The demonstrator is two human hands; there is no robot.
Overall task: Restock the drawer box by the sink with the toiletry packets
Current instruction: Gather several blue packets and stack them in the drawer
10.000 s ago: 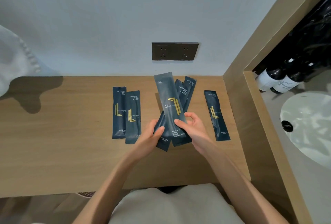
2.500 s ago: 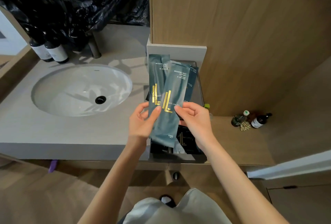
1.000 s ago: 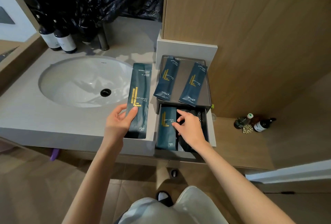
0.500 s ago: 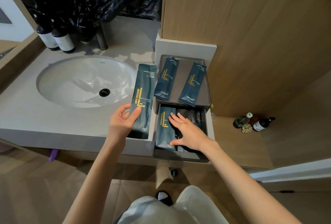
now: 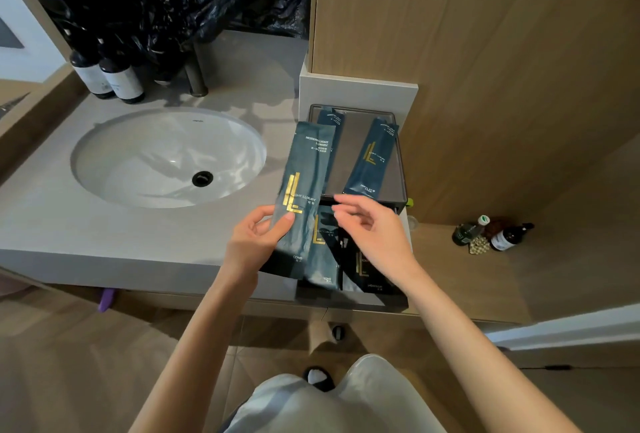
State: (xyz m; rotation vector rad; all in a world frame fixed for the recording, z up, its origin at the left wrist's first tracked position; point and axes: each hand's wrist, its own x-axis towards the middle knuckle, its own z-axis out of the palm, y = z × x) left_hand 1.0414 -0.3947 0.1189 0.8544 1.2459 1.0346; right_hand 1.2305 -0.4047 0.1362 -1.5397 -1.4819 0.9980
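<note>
My left hand grips a dark teal comb packet with gold lettering, held upright over the left edge of the drawer box. My right hand hovers open above the pulled-out drawer, fingers spread, holding nothing. Inside the drawer lie a teal comb packet and a black packet. On the box's grey top rest a dental kit packet and a second packet, half hidden behind the one I hold.
A white oval sink is set in the grey counter to the left. Dark pump bottles and a tap stand behind it under black plastic sheeting. Small bottles sit on the wooden shelf to the right. A wood panel rises behind the box.
My right hand has lifted off the packets in the drawer and opened. My left hand has brought its comp packet rightward, nearer the drawer.
</note>
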